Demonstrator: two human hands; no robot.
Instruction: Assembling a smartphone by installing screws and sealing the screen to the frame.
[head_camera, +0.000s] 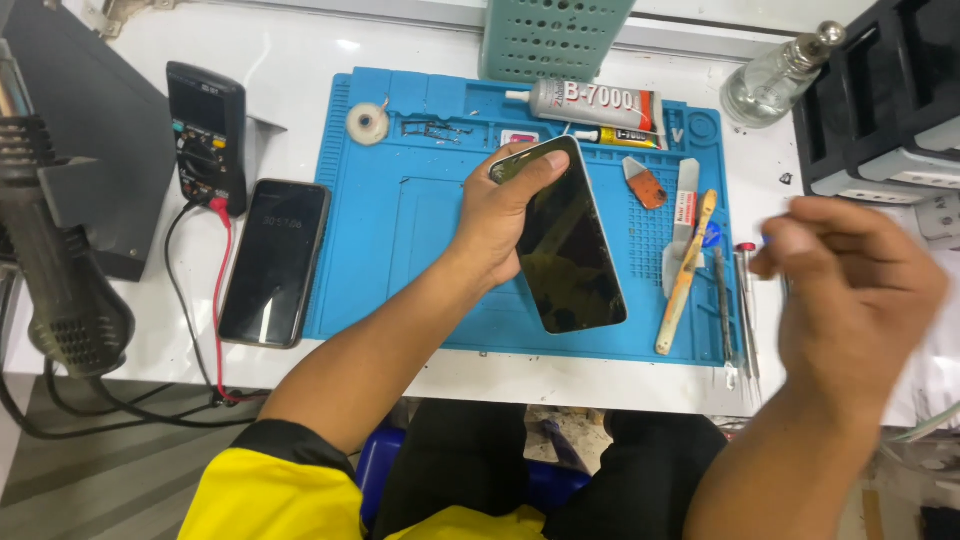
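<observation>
At your far left, a dark heat gun (55, 270) hangs over the edge of the white desk (300, 60), its cable trailing down. Next, a black multimeter (207, 135) stands with red and black leads running toward you, and just beside it a dark phone (275, 262) lies face up on the desk, screen dimly lit. Then comes the blue work mat (420, 250), with a small roll of tape (368, 123) in its upper left tray. Your left hand (500, 215) is closed around the upper edge of a black smartphone (570, 240), holding it tilted above the middle of the mat, thumb on the top corner. Behind it lies a grey tube of adhesive (590, 100) and a smaller yellow tube (618, 136). Right of the held phone: an orange pick (647, 186), a wooden-handled tool (685, 272), and slim screwdrivers (745, 310) at the mat's right margin. Your right hand (850, 290) hovers blurred above the desk's right side, fingers curled; you cannot tell whether it holds anything. A clear glass bottle (775, 80) stands at upper right.
</observation>
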